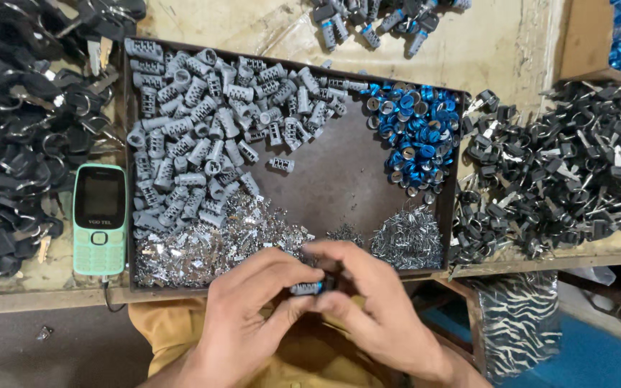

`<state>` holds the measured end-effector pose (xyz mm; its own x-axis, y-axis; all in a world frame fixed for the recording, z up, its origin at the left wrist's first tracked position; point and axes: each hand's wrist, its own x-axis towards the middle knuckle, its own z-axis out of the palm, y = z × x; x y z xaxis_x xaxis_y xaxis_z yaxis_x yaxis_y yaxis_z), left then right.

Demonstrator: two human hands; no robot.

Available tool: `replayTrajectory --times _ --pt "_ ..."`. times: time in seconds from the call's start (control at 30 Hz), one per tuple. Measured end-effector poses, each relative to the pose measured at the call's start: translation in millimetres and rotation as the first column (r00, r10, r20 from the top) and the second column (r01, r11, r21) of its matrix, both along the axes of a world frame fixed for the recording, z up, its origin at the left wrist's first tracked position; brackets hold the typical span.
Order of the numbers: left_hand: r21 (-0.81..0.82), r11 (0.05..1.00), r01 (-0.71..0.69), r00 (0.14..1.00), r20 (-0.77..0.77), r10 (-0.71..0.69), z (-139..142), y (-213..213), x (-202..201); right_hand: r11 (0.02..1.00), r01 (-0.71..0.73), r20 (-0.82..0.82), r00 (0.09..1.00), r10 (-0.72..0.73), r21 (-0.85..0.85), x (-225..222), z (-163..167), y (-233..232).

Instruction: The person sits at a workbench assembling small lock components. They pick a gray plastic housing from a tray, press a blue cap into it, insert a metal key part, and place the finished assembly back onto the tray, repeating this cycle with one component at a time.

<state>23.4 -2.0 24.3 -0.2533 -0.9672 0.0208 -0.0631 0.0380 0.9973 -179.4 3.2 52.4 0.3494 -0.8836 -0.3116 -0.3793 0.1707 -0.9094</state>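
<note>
Nearest to me, both hands are pinched together on one small grey ribbed cylinder point(305, 288), held just off the near edge of the shallow brown tray point(339, 179). My left hand point(242, 316) grips the cylinder's body between thumb and fingers; my right hand point(375, 305) closes on its other end, where something small and dark sits, though the fingertips hide exactly what it is. Neither hand is free.

To do this well, I judge the left hand should hold the cylinder steady and level while the right does the fine fitting, with the work kept over the tray's near rim so a dropped piece lands inside it.

Just inside that near rim lie heaps of small silvery metal bits point(217, 241) and a clump of thin pins point(411, 237). Deeper in the tray, toward its far left corner, is the big pile of matching grey cylinders point(203, 115); at its far right corner, blue ring caps point(418, 133). Left of the tray a mint-green phone point(99, 219) lies on the tabletop point(497, 50), with black-headed keys point(8, 136) beyond it. Right of the tray sits another heap of black key parts point(562, 165).
</note>
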Motion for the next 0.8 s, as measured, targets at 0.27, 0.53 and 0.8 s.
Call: replayTrajectory --times 0.27,0.53,0.8 --pt "-0.016 0.973 -0.231 0.968 -0.107 0.228 -4 11 18 0.844 0.13 -0.308 0.893 -0.327 -0.52 -17 43 -67" --pt "0.007 0.962 -0.273 0.956 -0.111 0.272 -26 18 28 0.778 -0.368 -0.528 0.847 0.054 -0.51 24 -18 -61" --pt "-0.039 0.954 -0.297 0.947 -0.141 0.289 -24 13 27 0.746 -0.348 -0.481 0.876 0.042 -0.568 33 -24 -75"
